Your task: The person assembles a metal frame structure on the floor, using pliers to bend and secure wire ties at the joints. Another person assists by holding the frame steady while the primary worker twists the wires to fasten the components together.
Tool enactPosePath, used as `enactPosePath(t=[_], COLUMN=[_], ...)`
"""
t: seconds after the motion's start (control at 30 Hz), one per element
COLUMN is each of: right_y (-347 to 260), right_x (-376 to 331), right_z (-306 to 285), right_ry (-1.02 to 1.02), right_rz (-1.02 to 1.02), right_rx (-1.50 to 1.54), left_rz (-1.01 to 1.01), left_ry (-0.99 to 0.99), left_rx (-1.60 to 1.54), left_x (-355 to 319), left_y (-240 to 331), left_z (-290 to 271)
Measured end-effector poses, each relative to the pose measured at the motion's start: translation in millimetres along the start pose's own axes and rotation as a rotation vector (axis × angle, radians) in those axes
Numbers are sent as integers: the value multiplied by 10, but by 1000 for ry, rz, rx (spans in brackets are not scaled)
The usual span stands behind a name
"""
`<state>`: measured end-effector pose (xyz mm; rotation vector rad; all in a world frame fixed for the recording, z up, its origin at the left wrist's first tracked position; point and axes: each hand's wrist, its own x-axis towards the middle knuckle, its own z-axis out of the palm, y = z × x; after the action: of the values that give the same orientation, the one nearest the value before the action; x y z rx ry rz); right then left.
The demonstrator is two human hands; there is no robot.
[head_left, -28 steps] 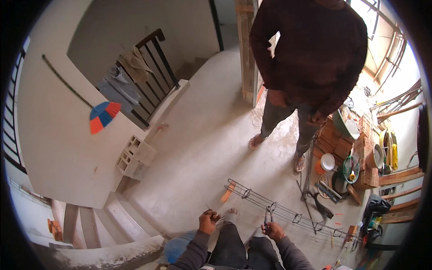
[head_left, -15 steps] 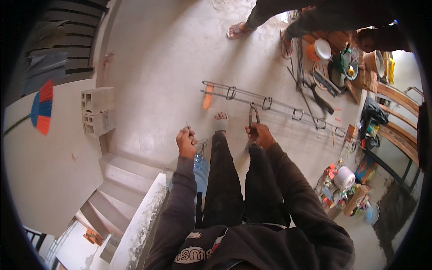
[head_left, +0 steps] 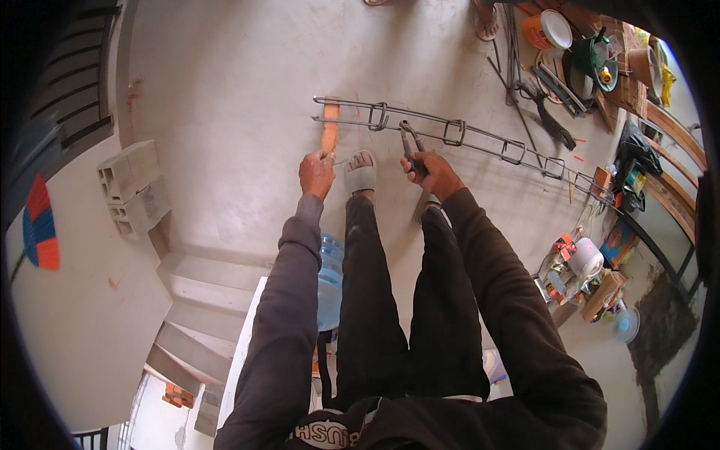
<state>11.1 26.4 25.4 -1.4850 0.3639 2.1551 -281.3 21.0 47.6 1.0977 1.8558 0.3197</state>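
Both hands raised closer to long grey steel rebar cage (head_left: 480, 139): right hand (head_left: 427, 171) clenched on dark metal pincers (head_left: 410, 142); left hand (head_left: 316, 172) pinching thin wire (head_left: 339, 160).

Building site inside an unfinished house: bare concrete floor (head_left: 225, 90), raw concrete steps (head_left: 195, 300), stacked hollow concrete blocks (head_left: 131, 187). A long steel rebar cage (head_left: 480, 139) lies across the floor. Tools, buckets and timber offcuts (head_left: 585, 60) are heaped along one side.

Right hand (head_left: 429, 171) grips pliers (head_left: 410, 142) beside the rebar cage (head_left: 480, 142); left hand (head_left: 316, 173) pinches thin wire (head_left: 339, 160)
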Motion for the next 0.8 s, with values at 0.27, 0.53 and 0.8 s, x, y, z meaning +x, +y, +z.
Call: enactPosePath(t=[0.27, 0.53, 0.8], right_y=[175, 274, 313], right_x=[319, 384, 345], right_z=[125, 212, 354], right_ry=[-18, 58, 53], right_rz=[-193, -112, -50], right_rx=[-46, 219, 224], left_rz=[-127, -420, -608], left_ry=[-90, -60, -95], left_rx=[-172, -591, -879], left_x=[789, 1094, 1140], left_y=[-306, -490, -354], left_z=[702, 940, 933])
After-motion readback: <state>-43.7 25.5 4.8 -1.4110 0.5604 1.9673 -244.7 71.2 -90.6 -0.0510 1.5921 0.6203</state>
